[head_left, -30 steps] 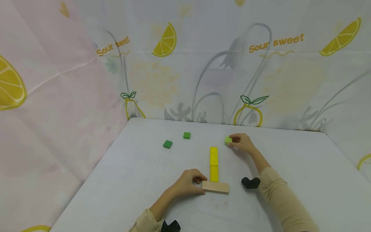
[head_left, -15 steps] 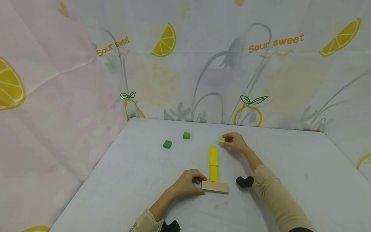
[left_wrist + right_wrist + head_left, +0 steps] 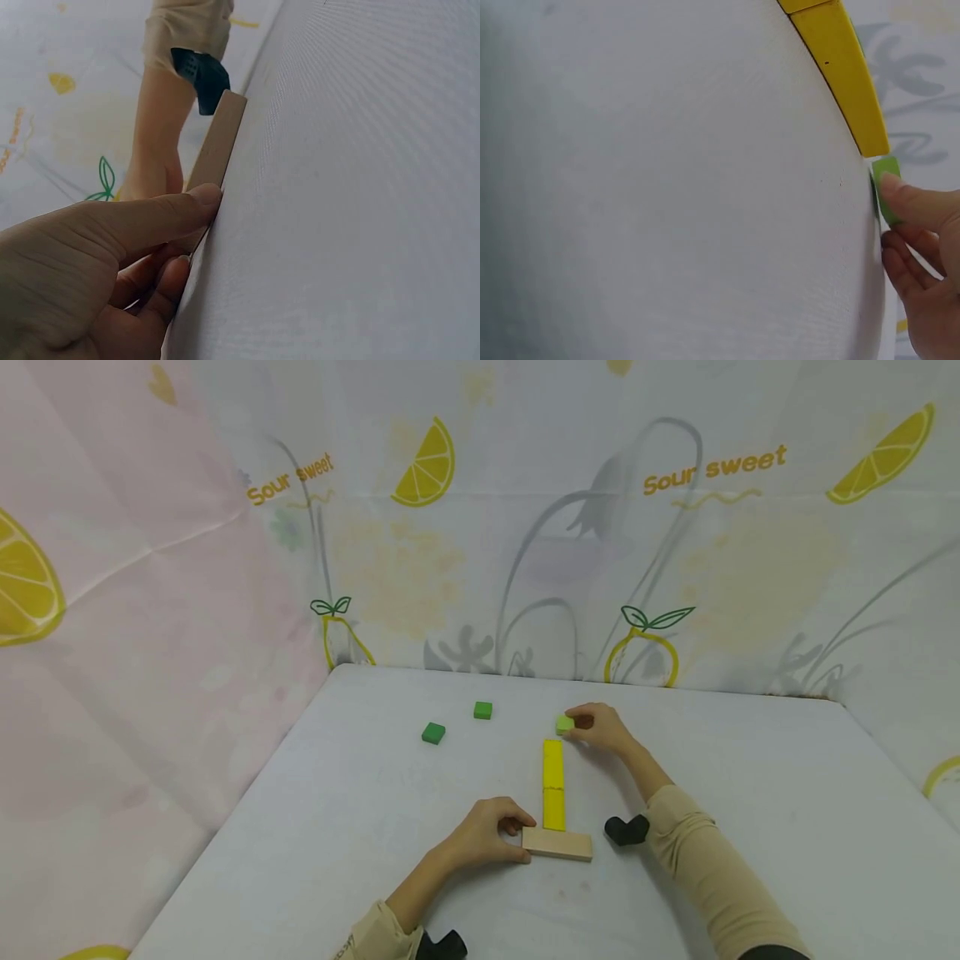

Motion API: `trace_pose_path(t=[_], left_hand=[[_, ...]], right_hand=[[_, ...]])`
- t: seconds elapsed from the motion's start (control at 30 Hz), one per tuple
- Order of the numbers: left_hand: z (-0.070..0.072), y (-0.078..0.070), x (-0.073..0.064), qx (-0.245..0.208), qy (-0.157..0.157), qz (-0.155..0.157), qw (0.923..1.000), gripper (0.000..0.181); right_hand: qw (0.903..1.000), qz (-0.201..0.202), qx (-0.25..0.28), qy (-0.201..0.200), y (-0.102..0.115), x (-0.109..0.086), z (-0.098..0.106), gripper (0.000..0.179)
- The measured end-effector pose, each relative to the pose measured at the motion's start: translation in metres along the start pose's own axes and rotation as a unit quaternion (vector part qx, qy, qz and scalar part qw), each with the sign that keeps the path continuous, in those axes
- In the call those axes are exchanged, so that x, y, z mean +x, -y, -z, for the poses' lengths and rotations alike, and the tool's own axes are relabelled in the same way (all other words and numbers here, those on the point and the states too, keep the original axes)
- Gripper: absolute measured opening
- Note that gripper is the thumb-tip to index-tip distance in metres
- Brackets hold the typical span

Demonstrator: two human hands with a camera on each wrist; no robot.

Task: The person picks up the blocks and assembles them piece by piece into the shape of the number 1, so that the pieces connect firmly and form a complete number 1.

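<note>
My left hand [image 3: 486,835] grips the left end of a plain wooden block [image 3: 558,843] between thumb and fingers. In the left wrist view that block [image 3: 217,142] lies along the white surface. Two yellow blocks [image 3: 553,785] stand end to end in a line running away from the wooden block's far side. At the far end of this line, my right hand [image 3: 600,728] pinches a small light green block [image 3: 564,725]. The right wrist view shows the light green block [image 3: 886,180] close by the end of the yellow block [image 3: 847,82], with the thumb on it.
Two dark green blocks lie to the left at the back, one green block [image 3: 483,710] farther off and another green block [image 3: 433,732] nearer. A printed cloth [image 3: 480,527] hangs behind the white table [image 3: 337,827]. Black wrist devices [image 3: 627,831] sit at both sleeves.
My right hand has moved left with the light green block, bringing it to the far end of the yellow line. The left hand and the wooden block have stayed put.
</note>
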State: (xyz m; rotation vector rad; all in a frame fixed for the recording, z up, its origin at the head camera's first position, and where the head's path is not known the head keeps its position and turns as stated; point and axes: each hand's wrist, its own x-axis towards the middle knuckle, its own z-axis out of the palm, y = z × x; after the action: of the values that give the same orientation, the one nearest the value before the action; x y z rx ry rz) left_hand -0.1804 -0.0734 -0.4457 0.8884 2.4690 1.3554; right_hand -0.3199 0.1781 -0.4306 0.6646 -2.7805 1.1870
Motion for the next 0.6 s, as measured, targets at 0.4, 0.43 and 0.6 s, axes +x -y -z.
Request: trace_pose_path(t=[0.4, 0.43, 0.6], left_hand=[[0.0005, -0.0001, -0.0001, 0.004, -0.001, -0.007, 1.0000, 0.037], [0.0004, -0.0001, -0.0001, 0.004, -0.001, -0.007, 1.0000, 0.037], [0.0002, 0.0001, -0.0001, 0.007, -0.001, -0.007, 0.9999, 0.037]], right_hand=[[0.9996, -0.008, -0.004, 0.026, 0.0003, 0.0008, -0.0008, 0.037], [0.9995, -0.007, -0.005, 0.030, 0.0005, 0.0007, -0.0004, 0.037], [0.9989, 0.000, -0.002, 0.046, 0.0006, -0.0005, 0.0013, 0.036]])
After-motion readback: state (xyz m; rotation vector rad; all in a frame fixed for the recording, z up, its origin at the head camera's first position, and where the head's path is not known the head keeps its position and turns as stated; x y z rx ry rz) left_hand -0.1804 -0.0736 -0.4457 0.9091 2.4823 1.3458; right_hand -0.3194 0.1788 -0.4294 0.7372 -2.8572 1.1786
